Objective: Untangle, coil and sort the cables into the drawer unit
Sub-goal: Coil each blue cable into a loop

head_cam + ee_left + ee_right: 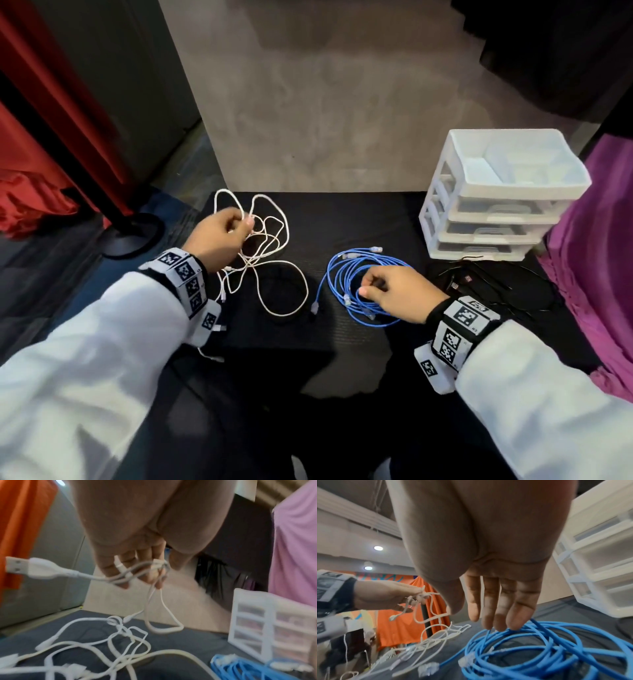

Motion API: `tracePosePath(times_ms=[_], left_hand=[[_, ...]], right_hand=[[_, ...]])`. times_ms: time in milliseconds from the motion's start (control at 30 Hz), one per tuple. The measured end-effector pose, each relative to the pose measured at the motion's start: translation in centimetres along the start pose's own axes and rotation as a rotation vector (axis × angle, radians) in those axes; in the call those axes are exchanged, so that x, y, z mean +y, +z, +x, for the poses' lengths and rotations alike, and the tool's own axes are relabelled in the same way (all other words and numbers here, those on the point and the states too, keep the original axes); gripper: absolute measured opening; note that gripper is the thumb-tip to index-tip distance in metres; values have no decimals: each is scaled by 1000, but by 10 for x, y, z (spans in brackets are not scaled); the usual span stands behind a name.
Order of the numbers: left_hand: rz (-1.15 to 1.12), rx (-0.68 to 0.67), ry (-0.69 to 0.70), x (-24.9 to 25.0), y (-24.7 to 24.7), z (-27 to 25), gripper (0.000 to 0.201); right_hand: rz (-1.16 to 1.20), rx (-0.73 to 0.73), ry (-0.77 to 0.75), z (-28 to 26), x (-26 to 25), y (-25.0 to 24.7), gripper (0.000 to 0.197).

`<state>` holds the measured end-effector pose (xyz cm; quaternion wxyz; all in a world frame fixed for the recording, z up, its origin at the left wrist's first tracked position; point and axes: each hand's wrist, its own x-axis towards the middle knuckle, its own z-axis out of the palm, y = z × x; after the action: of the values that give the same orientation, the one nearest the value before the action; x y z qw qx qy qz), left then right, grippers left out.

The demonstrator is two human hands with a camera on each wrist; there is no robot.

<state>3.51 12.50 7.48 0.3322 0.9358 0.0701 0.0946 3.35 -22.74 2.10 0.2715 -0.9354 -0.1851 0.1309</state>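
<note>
The left hand (219, 236) was seen raised over the left part of the black table top (359, 219); its fingers (150, 574) were curled round several strands of the white cables (270, 260), which were pinched against the thumb and lifted, with a white USB plug (25, 566) jutting out beside the hand in the left wrist view; the remainder of the white tangle was left lying in loose knotted loops on the table below and in front of that hand, partly over a black cable (294, 294) lying in a ring under it; the right hand (394, 294) was held low over the blue cables (359, 291), a rough coil with clear plugs, placed near the table's middle; its fingers (518, 609) were seen straight and close together in the right wrist view, their tips touching the top strands of the blue coil; whether any strand was pinched between thumb and forefinger could not be told; the white drawer unit (496, 198) was noted at the right rear of the table, three drawers all pushed in beneath an open top tray; a heap of thin black cables (486, 281) was recorded just in front of the unit, beside the right wrist; white sleeves and marker-printed wrist bands were worn on both arms.
</note>
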Motion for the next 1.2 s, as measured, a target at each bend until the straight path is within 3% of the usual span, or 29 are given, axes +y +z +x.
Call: tracePosePath(times_ms=[100, 200, 300, 400, 467, 533, 633, 700, 800, 900, 1033, 1133, 1200], left_hand=[[277, -255, -113, -22, 14, 8, 42], [409, -304, -221, -36, 29, 9, 41], [352, -217, -275, -38, 34, 8, 47], [284, -26, -240, -32, 42, -3, 49], [186, 208, -99, -18, 53, -16, 37], [26, 263, 113, 4, 72, -30, 22], [-113, 6, 245, 41, 112, -60, 11], [-133, -174, 224, 57, 141, -81, 12], [-132, -330, 148, 71, 169, -104, 15], [-169, -366, 77, 71, 182, -111, 14], [-293, -364, -7, 62, 186, -107, 12], [-329, -346, -34, 67, 181, -101, 12], [-395, -258, -64, 72, 180, -96, 15]], right_hand=[[-109, -46, -10, 0, 4, 12, 15], [-128, -67, -48, -7, 9, 19, 17], [-51, 113, -88, -16, 16, 23, 5], [-55, 407, -5, -21, 29, 17, 20], [-97, 383, 102, -21, 37, 10, 36], [-146, 215, 169, -18, 41, 11, 45], [-187, 45, 188, -15, 42, 24, 47], [-197, -6, 197, -13, 40, 31, 46], [-198, 55, 150, -11, 41, 34, 21], [-21, 194, 72, -13, 38, 24, 9], [192, 386, -9, -20, 23, -11, 15], [346, 406, -57, -24, 7, -38, 11], [417, 367, -72, -24, 1, -45, 11]])
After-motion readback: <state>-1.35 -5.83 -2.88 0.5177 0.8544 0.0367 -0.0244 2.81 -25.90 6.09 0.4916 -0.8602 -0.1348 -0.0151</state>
